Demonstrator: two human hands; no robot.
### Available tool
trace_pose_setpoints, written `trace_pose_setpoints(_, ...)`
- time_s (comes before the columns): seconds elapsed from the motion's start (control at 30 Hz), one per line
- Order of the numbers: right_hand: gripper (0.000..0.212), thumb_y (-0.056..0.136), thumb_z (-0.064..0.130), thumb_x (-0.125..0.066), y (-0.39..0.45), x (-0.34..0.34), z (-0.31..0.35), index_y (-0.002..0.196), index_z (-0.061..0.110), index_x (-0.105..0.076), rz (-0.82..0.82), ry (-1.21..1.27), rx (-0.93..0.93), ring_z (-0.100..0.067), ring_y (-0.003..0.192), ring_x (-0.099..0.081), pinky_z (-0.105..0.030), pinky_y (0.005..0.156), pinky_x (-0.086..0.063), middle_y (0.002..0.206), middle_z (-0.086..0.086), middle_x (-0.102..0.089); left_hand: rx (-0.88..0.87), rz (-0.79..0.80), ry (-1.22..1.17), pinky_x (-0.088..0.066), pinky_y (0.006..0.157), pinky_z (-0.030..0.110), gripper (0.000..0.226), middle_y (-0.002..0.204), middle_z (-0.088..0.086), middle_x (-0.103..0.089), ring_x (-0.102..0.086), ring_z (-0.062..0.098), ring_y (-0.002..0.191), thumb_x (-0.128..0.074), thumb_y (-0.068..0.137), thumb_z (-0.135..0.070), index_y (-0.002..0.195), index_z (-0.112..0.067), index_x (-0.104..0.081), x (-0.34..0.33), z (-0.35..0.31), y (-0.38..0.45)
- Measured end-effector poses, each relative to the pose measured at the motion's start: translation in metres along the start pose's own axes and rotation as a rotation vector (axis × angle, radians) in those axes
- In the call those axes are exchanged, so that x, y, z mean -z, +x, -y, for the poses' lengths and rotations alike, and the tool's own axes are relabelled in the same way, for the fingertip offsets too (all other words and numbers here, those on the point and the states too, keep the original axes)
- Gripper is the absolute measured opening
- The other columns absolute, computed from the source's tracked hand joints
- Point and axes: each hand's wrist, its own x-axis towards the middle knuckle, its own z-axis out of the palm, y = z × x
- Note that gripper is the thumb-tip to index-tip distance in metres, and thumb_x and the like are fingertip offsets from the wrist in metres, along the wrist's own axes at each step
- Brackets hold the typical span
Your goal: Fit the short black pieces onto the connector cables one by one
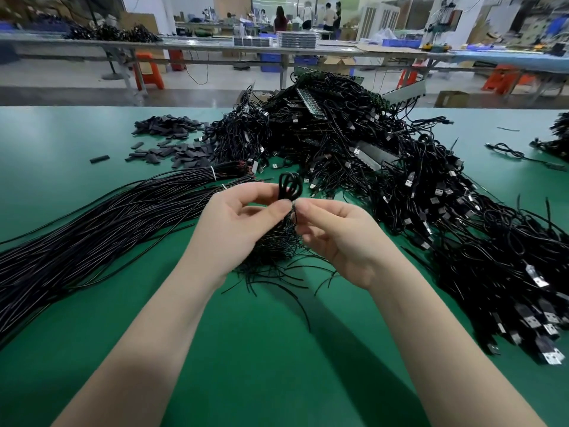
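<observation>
Both hands are raised above the smooth green work table [277,349], meeting at the middle of the scene. The left hand [243,223] pinches a thin black looped cable [289,188] between thumb and curled fingers, its coil standing up above the fingertips. The right hand [335,232] pinches the same cable just below the loop, thumb and forefinger pressed together on it.

The step in hand looks like readying one cable end for fitting, or perhaps working a piece along it; the pinch point is too dark and small to tell whether a short black piece is already on the wire. If not, the next move calls for reaching to the scattered heap of short flat black pieces [172,149] at the far left, taking a single one and threading it over the free end while the other hand steadies the cable.

A long bundle of straight black cables [101,220] lies on the left, and a big tangled heap of black cables with silver USB plugs [431,192] fills the right and far side. A loose tuft of thin black wire ends [277,257] lies below the hands, partly hidden by them. The cable's own ends are lost among these strands, and the right heap runs off the edge.
</observation>
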Motion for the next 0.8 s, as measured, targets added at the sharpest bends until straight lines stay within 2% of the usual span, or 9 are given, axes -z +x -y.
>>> trace_pose_setpoints(0.1,0.018,0.064,0.03,-0.077,-0.001,0.002,0.002,0.076,0.017,-0.079,0.021,0.038,-0.083,-0.008,0.061,-0.062,-0.016,0.058,-0.053,0.075,0.001,-0.07,-0.03,0.012,0.027,-0.05,0.074,0.011,0.032,0.092,-0.015,-0.075,-0.069,0.0,0.081,-0.072,0.085,-0.011,0.088,-0.043,-0.076,-0.003,0.0,-0.001)
trace_pose_setpoints(0.2,0.017,0.065,0.03,-0.077,-0.001,0.001,0.003,0.074,0.016,-0.079,0.026,0.017,-0.101,-0.007,0.059,-0.062,-0.017,0.057,-0.053,0.075,0.0,-0.07,-0.021,0.0,-0.01,-0.05,0.074,0.012,0.024,0.093,-0.015,-0.075,-0.07,0.001,0.083,-0.074,0.081,-0.021,0.087,-0.045,-0.076,-0.003,-0.001,-0.001)
trace_pose_setpoints(0.3,0.012,0.069,0.027,-0.074,-0.003,0.0,0.003,0.071,0.016,-0.077,0.057,-0.004,-0.039,-0.007,0.057,-0.061,-0.017,0.058,-0.053,0.069,0.001,-0.068,-0.007,0.018,-0.021,-0.05,0.075,0.012,0.018,0.093,-0.015,-0.075,-0.07,0.001,0.085,-0.072,0.073,-0.034,0.087,-0.045,-0.075,-0.002,-0.003,-0.001)
trace_pose_setpoints(0.5,0.021,0.07,0.026,-0.071,-0.006,-0.001,0.005,0.084,0.01,-0.07,0.089,-0.021,-0.021,-0.008,0.064,-0.06,-0.019,0.068,-0.055,0.069,0.003,-0.066,-0.01,0.059,-0.031,-0.05,0.076,0.011,0.018,0.094,-0.015,-0.075,-0.07,0.001,0.086,-0.072,0.073,-0.033,0.088,-0.044,-0.076,0.0,-0.002,0.0)
trace_pose_setpoints(0.6,0.017,0.074,0.021,-0.069,-0.008,-0.003,0.006,0.084,0.007,-0.066,0.124,0.033,-0.002,-0.008,0.065,-0.058,-0.018,0.065,-0.052,0.069,0.003,-0.064,-0.02,0.066,-0.062,-0.051,0.077,0.012,0.018,0.094,-0.014,-0.076,-0.07,0.002,0.087,-0.072,0.075,-0.031,0.089,-0.043,-0.077,-0.001,-0.003,0.0)
trace_pose_setpoints(0.67,0.007,0.082,0.013,-0.069,-0.007,-0.005,0.005,0.083,0.007,-0.065,0.074,-0.07,0.176,-0.008,0.064,-0.056,-0.019,0.063,-0.049,0.068,0.004,-0.062,-0.036,0.02,-0.087,-0.052,0.074,0.014,0.017,0.091,-0.015,-0.076,-0.069,0.001,0.083,-0.074,0.076,-0.031,0.086,-0.045,-0.076,-0.005,-0.003,-0.001)
trace_pose_setpoints(0.7,0.005,0.086,0.009,-0.068,-0.006,-0.007,0.002,0.083,0.007,-0.065,0.005,-0.224,0.327,-0.007,0.064,-0.054,-0.02,0.063,-0.047,0.069,0.005,-0.061,-0.027,-0.015,-0.098,-0.052,0.072,0.014,0.016,0.088,-0.015,-0.076,-0.068,0.0,0.081,-0.076,0.075,-0.032,0.084,-0.046,-0.077,-0.007,-0.002,-0.001)
trace_pose_setpoints(0.73,0.006,0.088,0.007,-0.068,-0.004,-0.007,-0.002,0.082,0.008,-0.065,-0.095,-0.445,0.518,-0.008,0.065,-0.054,-0.02,0.064,-0.045,0.07,0.006,-0.061,0.011,-0.056,-0.119,-0.052,0.07,0.014,0.014,0.086,-0.014,-0.076,-0.068,0.0,0.079,-0.077,0.074,-0.033,0.082,-0.045,-0.077,-0.009,-0.002,-0.002)
trace_pose_setpoints(0.8,0.005,0.086,0.0,-0.067,-0.001,-0.007,-0.009,0.082,0.004,-0.067,-0.255,-0.92,0.94,-0.014,0.07,-0.057,-0.023,0.069,-0.045,0.076,0.002,-0.063,0.196,-0.092,-0.189,-0.051,0.061,0.013,0.008,0.081,-0.01,-0.075,-0.068,-0.001,0.074,-0.077,0.074,-0.033,0.08,-0.037,-0.079,-0.01,-0.002,-0.002)
